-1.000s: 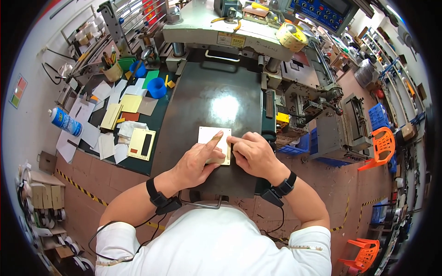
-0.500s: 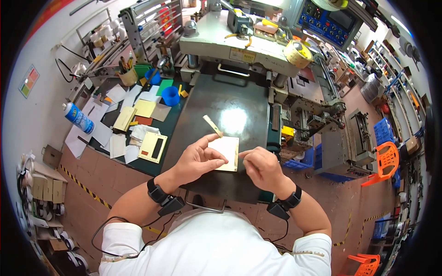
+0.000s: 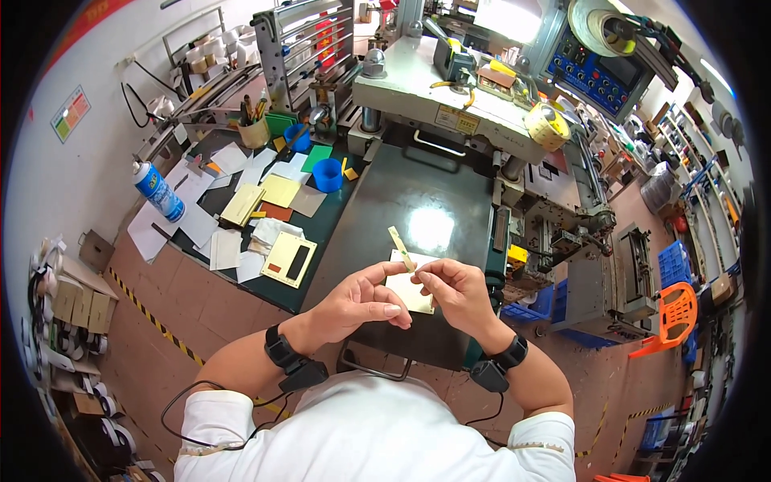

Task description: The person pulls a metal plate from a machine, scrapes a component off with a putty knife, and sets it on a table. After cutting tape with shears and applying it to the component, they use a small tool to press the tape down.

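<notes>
A thin pale yellow strip (image 3: 397,243) stands slanted above the worktop, its lower end at my fingertips. My right hand (image 3: 459,296) is closed, thumb and index finger pinching at that lower end. My left hand (image 3: 353,305) has its index fingertip against the strip. Its thumb stands apart from the index finger, and the other fingers are loosely curled. Under both hands a small cream plate with a white face (image 3: 419,300) lies on the dark metal platen (image 3: 361,241); my fingers hide part of it.
Left, a green-topped bench holds a cream plate with a black slot (image 3: 289,259), paper sheets, a blue-and-white spray can (image 3: 159,191), a blue cup (image 3: 328,175) and a pen holder (image 3: 254,131). A press head (image 3: 438,104) stands behind the platen. An orange chair (image 3: 675,316) is at right.
My right hand has come left to the strip, which was at my left index fingertip, and now pinches its lower end. The head view has shifted, so the surroundings sit further right.
</notes>
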Demonstrator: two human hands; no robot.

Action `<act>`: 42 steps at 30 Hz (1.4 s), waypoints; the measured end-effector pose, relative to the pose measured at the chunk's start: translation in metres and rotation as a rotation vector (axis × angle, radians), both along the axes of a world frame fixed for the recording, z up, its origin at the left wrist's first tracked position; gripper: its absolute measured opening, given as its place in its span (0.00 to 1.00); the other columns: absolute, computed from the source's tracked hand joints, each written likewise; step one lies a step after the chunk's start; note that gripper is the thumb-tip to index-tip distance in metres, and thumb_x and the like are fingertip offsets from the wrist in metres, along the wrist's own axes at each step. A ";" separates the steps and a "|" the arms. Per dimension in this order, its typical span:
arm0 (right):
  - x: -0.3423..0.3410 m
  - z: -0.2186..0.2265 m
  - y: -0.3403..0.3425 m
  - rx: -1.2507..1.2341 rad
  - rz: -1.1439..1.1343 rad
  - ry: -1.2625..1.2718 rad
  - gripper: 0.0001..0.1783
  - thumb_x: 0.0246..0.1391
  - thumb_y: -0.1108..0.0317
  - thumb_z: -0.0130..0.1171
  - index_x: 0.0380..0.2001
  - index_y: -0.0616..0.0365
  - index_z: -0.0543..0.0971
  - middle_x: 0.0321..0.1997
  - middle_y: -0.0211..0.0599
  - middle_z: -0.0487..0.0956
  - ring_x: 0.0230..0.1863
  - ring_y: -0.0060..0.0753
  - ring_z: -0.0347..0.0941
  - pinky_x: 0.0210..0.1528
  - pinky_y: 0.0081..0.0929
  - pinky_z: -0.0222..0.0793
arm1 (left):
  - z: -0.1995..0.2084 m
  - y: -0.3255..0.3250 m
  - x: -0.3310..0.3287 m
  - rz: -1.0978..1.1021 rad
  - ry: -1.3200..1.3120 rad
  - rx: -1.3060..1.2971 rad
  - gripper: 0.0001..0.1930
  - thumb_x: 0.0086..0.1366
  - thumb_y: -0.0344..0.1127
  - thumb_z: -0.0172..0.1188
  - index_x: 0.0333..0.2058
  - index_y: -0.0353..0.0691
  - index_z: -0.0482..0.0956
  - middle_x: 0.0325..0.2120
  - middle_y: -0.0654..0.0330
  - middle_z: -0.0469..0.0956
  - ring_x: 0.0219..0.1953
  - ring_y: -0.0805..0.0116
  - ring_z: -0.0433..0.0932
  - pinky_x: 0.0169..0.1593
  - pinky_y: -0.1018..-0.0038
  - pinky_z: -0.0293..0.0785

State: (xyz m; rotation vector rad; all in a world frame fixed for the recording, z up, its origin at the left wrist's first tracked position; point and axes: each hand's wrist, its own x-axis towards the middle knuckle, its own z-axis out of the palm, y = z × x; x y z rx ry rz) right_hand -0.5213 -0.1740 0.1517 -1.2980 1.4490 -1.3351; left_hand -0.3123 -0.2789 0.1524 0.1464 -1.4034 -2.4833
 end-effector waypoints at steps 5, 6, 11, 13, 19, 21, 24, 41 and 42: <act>0.004 0.001 0.002 0.094 -0.005 -0.072 0.09 0.67 0.71 0.57 0.41 0.66 0.83 0.36 0.34 0.85 0.32 0.15 0.78 0.27 0.13 0.73 | -0.002 0.001 0.000 -0.043 -0.017 0.012 0.36 0.68 0.28 0.60 0.69 0.30 0.53 0.38 0.49 0.84 0.42 0.64 0.83 0.52 0.70 0.77; 0.005 0.002 0.003 0.107 -0.009 -0.084 0.09 0.67 0.71 0.57 0.41 0.66 0.83 0.37 0.35 0.86 0.32 0.15 0.78 0.27 0.13 0.73 | -0.003 0.000 0.000 -0.055 -0.028 0.017 0.35 0.68 0.29 0.59 0.69 0.30 0.53 0.38 0.49 0.84 0.42 0.64 0.84 0.51 0.70 0.77; 0.002 -0.007 0.009 0.117 -0.072 -0.041 0.11 0.66 0.70 0.58 0.44 0.67 0.82 0.36 0.35 0.86 0.32 0.17 0.79 0.29 0.17 0.75 | -0.002 0.002 -0.004 -0.035 -0.128 0.045 0.25 0.70 0.32 0.58 0.62 0.31 0.65 0.34 0.52 0.85 0.38 0.67 0.85 0.46 0.73 0.79; 0.005 -0.006 0.011 0.174 -0.079 -0.114 0.11 0.66 0.70 0.57 0.45 0.67 0.81 0.36 0.36 0.86 0.32 0.18 0.79 0.28 0.17 0.75 | -0.003 0.001 -0.008 0.011 -0.302 -0.008 0.16 0.71 0.35 0.58 0.53 0.32 0.72 0.32 0.54 0.85 0.34 0.70 0.85 0.42 0.76 0.80; 0.007 -0.004 0.016 0.307 -0.128 -0.282 0.12 0.67 0.70 0.55 0.47 0.69 0.79 0.37 0.41 0.85 0.31 0.22 0.80 0.24 0.17 0.78 | -0.013 0.005 -0.018 0.064 -0.404 -0.046 0.10 0.72 0.37 0.57 0.38 0.35 0.80 0.26 0.57 0.85 0.28 0.73 0.84 0.35 0.80 0.80; 0.006 -0.008 0.017 0.311 -0.136 -0.300 0.12 0.67 0.71 0.55 0.47 0.69 0.79 0.37 0.42 0.85 0.30 0.22 0.80 0.23 0.17 0.78 | -0.010 0.005 -0.019 0.068 -0.467 -0.086 0.10 0.72 0.36 0.57 0.37 0.35 0.80 0.25 0.57 0.84 0.27 0.73 0.84 0.33 0.80 0.80; 0.003 -0.012 0.018 0.313 -0.144 -0.330 0.12 0.67 0.71 0.55 0.47 0.69 0.79 0.37 0.42 0.85 0.30 0.22 0.80 0.22 0.17 0.77 | -0.007 0.005 -0.023 0.065 -0.515 -0.115 0.10 0.72 0.35 0.57 0.37 0.35 0.81 0.24 0.58 0.84 0.26 0.73 0.83 0.31 0.80 0.80; 0.017 -0.011 0.010 0.223 -0.158 -0.592 0.15 0.67 0.69 0.56 0.52 0.68 0.79 0.40 0.42 0.85 0.31 0.23 0.80 0.23 0.18 0.78 | -0.011 0.014 -0.024 0.160 -0.267 -0.095 0.24 0.75 0.32 0.50 0.67 0.38 0.65 0.22 0.59 0.82 0.20 0.76 0.80 0.27 0.82 0.77; 0.019 -0.011 0.008 0.187 -0.172 -0.669 0.15 0.67 0.69 0.57 0.52 0.68 0.79 0.41 0.42 0.85 0.32 0.23 0.80 0.24 0.18 0.78 | -0.010 0.016 -0.023 0.142 -0.275 -0.149 0.27 0.74 0.31 0.49 0.70 0.40 0.60 0.21 0.60 0.82 0.20 0.77 0.79 0.26 0.82 0.76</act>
